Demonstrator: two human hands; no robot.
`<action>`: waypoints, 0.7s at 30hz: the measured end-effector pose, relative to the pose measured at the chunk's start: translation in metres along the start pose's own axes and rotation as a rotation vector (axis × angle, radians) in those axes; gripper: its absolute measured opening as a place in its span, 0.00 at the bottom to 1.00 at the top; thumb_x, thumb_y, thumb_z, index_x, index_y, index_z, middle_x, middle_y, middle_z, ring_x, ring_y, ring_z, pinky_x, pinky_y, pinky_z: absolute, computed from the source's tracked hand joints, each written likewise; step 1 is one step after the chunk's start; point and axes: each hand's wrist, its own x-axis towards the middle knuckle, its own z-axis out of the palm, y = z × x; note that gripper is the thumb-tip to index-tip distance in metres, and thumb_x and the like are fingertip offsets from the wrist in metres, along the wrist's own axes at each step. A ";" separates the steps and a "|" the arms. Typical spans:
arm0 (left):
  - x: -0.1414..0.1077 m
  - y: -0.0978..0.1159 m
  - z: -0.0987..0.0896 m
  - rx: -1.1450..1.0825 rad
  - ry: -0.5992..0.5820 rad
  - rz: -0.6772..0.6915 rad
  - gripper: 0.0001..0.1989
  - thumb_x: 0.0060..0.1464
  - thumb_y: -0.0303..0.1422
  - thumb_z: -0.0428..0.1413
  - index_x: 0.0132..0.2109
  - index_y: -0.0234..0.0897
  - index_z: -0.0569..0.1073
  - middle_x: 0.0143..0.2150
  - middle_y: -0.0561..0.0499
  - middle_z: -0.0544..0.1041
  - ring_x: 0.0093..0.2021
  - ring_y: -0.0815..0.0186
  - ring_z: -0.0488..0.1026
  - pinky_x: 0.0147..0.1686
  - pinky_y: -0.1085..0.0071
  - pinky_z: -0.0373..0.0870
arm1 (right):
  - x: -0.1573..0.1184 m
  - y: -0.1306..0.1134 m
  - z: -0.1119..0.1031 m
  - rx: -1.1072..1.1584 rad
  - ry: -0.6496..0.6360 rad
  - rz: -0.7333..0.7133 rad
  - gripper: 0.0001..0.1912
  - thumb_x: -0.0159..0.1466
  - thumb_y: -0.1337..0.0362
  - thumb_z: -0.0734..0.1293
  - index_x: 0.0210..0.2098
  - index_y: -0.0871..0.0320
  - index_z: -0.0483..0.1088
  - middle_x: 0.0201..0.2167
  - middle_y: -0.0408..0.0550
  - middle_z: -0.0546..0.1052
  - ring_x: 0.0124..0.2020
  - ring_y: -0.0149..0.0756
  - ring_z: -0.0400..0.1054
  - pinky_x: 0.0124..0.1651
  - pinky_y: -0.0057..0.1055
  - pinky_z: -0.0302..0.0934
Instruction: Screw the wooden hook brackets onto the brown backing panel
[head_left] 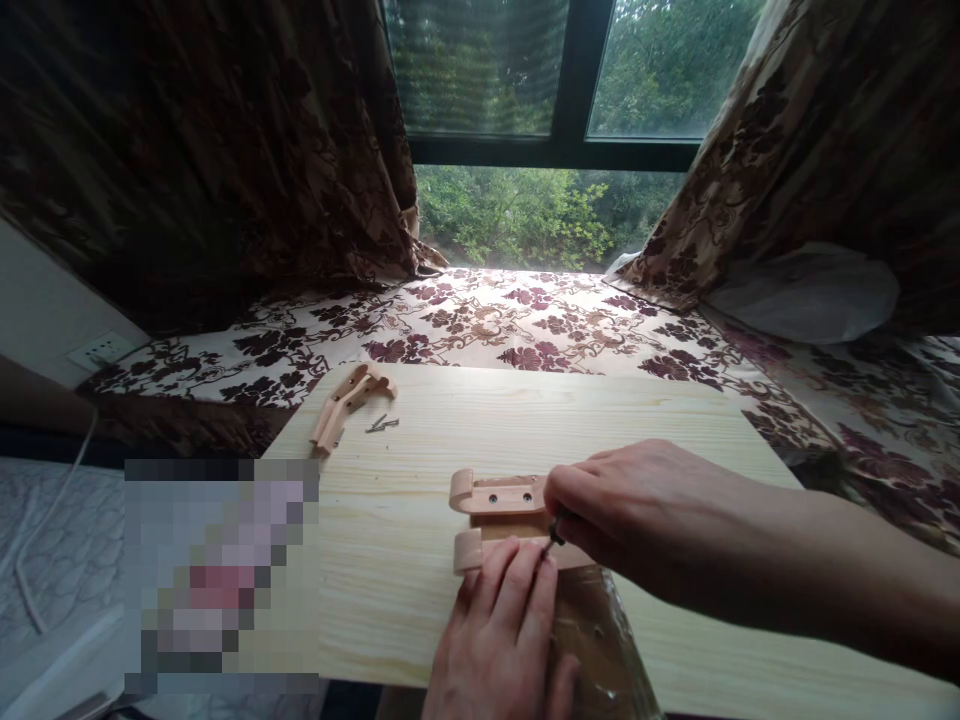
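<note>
My left hand (499,630) lies with fingers stretched over the near light-wood piece (469,552), touching its top; the thumb is apart from it. My right hand (615,500) is closed around a thin dark metal screwdriver (553,537), its handle hidden in the fist. The tip points down at the near wood piece beside my left fingertips; the contact point is hard to see. Just beyond lies a matching wood piece (506,497) with a rounded, hooked end and dark screw heads in its side. Both pieces rest on a brown, tape-covered box (600,640).
On the pale wooden board (405,580), an angled wood part (349,405) lies at the far left beside several loose screws (382,424). Floral fabric (525,320) covers the ledge under the window. A blurred patch (221,575) hides the left corner.
</note>
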 end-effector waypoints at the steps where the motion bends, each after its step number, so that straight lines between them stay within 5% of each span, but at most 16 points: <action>1: 0.000 0.000 0.000 -0.001 0.000 0.000 0.19 0.61 0.38 0.48 0.53 0.31 0.71 0.53 0.45 0.76 0.52 0.56 0.73 0.46 0.64 0.75 | 0.000 0.000 -0.001 -0.006 -0.005 0.007 0.06 0.66 0.67 0.59 0.31 0.56 0.62 0.25 0.42 0.72 0.22 0.30 0.59 0.25 0.28 0.49; 7: 0.002 0.002 -0.004 -0.018 -0.011 -0.022 0.20 0.61 0.37 0.48 0.54 0.30 0.71 0.54 0.44 0.75 0.53 0.55 0.73 0.47 0.63 0.75 | -0.002 0.000 -0.011 0.078 -0.006 -0.047 0.06 0.65 0.69 0.60 0.34 0.54 0.65 0.29 0.41 0.75 0.27 0.31 0.66 0.29 0.27 0.52; 16: -0.001 0.003 -0.004 -0.048 -0.039 -0.024 0.20 0.59 0.37 0.50 0.55 0.30 0.70 0.55 0.44 0.74 0.54 0.54 0.71 0.48 0.61 0.74 | 0.001 0.002 -0.002 -0.048 -0.018 0.024 0.07 0.67 0.65 0.59 0.31 0.55 0.62 0.23 0.40 0.71 0.20 0.30 0.59 0.23 0.29 0.47; 21: 0.001 0.002 -0.003 -0.047 -0.029 -0.025 0.20 0.60 0.36 0.49 0.55 0.29 0.70 0.55 0.43 0.74 0.54 0.54 0.71 0.48 0.61 0.74 | 0.002 -0.001 -0.011 0.000 0.005 -0.058 0.03 0.65 0.66 0.61 0.34 0.54 0.62 0.28 0.41 0.73 0.26 0.32 0.64 0.26 0.28 0.49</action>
